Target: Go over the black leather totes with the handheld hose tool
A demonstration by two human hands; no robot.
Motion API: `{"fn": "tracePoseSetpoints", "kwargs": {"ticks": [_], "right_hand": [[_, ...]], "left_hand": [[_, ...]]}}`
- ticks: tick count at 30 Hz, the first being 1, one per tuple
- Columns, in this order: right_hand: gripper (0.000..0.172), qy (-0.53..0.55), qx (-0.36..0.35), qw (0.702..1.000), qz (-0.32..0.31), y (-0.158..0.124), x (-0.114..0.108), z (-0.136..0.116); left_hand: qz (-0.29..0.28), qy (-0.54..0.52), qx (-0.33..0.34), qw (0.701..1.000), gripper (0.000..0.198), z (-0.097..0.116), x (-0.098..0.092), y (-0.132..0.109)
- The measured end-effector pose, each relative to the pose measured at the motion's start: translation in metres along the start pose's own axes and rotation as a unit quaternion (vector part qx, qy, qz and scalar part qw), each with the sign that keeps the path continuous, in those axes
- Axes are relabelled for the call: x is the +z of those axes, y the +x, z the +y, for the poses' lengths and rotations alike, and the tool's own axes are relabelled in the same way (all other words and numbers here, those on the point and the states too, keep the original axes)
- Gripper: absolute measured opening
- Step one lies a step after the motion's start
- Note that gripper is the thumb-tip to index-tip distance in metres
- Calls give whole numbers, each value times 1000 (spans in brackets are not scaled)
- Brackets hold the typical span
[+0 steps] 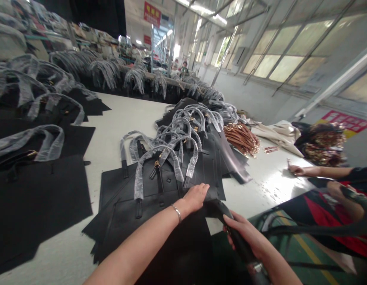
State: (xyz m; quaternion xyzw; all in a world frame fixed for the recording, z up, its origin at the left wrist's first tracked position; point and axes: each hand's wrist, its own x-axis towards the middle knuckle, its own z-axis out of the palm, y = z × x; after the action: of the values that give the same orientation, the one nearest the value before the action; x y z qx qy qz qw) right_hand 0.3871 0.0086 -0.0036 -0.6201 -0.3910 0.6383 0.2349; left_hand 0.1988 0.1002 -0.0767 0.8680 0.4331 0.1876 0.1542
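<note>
Bag panels (147, 209) coloured black, on a white table (124, 114); handles (141, 170) wrapped in clear, silvery film; zip pulls (156, 163) tinted gold; bundled straps (241, 138) dyed tan; a co-worker's top (322, 213) blocked in red and black; green floor (302, 249) striped with yellow; a red mat (346, 120) beyond.

No text can be read. The red banner (152, 14) on the far wall, the smaller red sign (147, 39) below it, and the red floor mat (348, 120) at right carry illegible characters.
</note>
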Motion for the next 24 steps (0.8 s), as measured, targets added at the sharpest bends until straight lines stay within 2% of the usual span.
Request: {"fn": "tracePoseSetpoints", "kwargs": {"ticks": [6,9,12,17,20,24], "right_hand": [[35,7,-94,992,84,5,0,-16],[35,10,-107,988,107,-6,-12,-9],[36,0,-86,991,103,-18,-21,8],[59,1,-76,992,105,-31,-20,29],[69,-1,-74,993,92,-30,-19,30],[74,1,-76,994,76,-20,-22,27]], "left_hand": [[-27,23,15,999,44,5,-11,-1],[-40,46,18,998,31,6,-13,0],[-38,65,18,997,27,7,-12,2],[-21,78,15,997,26,6,-10,-2],[-24,90,33,995,22,6,-12,-10],[-36,99,53,993,23,7,-15,-21]]}}
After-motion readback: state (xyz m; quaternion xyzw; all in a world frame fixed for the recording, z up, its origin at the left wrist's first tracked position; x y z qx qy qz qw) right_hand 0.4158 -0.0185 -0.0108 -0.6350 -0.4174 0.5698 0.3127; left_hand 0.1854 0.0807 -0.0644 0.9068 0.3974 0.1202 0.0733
